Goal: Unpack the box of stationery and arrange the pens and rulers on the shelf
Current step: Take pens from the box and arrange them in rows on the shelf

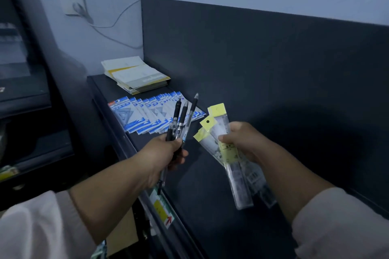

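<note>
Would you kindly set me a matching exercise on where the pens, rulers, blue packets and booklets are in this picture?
Things:
1. pens
2. rulers
3. blue packets
4. booklets

Places:
A. fanned out flat on the shelf
B. gripped in the right hand
C. stacked at the shelf's far end
D. gripped in the left hand

Pairs: 1-D, 2-B, 3-A, 4-C.
</note>
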{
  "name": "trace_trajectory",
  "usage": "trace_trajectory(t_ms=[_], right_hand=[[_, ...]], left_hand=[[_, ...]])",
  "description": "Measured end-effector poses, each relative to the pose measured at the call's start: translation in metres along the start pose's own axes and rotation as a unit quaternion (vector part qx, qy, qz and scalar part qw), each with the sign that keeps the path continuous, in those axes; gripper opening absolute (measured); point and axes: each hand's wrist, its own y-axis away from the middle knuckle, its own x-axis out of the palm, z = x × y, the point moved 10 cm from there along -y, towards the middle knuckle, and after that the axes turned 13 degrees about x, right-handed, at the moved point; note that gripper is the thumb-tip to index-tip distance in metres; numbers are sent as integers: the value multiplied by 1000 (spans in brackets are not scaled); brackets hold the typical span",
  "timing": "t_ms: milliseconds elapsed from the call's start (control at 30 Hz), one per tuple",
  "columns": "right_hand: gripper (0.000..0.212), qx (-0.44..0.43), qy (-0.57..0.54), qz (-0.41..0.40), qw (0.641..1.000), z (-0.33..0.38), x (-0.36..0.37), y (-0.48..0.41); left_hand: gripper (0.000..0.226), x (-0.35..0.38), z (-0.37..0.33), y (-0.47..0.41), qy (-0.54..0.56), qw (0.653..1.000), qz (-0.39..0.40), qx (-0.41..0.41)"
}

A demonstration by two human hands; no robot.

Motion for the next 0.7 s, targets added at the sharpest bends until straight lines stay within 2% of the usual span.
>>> trace_trajectory(t_ms=[300, 467, 533, 633, 700], right_hand=[[32, -33, 87, 20, 995, 12, 24, -20], [51, -13, 135, -25, 990, 3, 33, -33], [50, -15, 136, -54, 989, 4, 30, -33], [37, -63, 64, -79, 993, 22, 20, -20], [26, -63, -99, -5, 993, 32, 22, -6]], left_hand=[[9, -15, 4, -5, -24, 999, -18, -11], [8, -14, 4, -3, -28, 1000, 2, -14], [8, -12, 4, -2, -28, 999, 11, -15], [8, -9, 4, 0, -36, 999, 27, -15], [9, -7, 3, 2, -50, 998, 41, -16]])
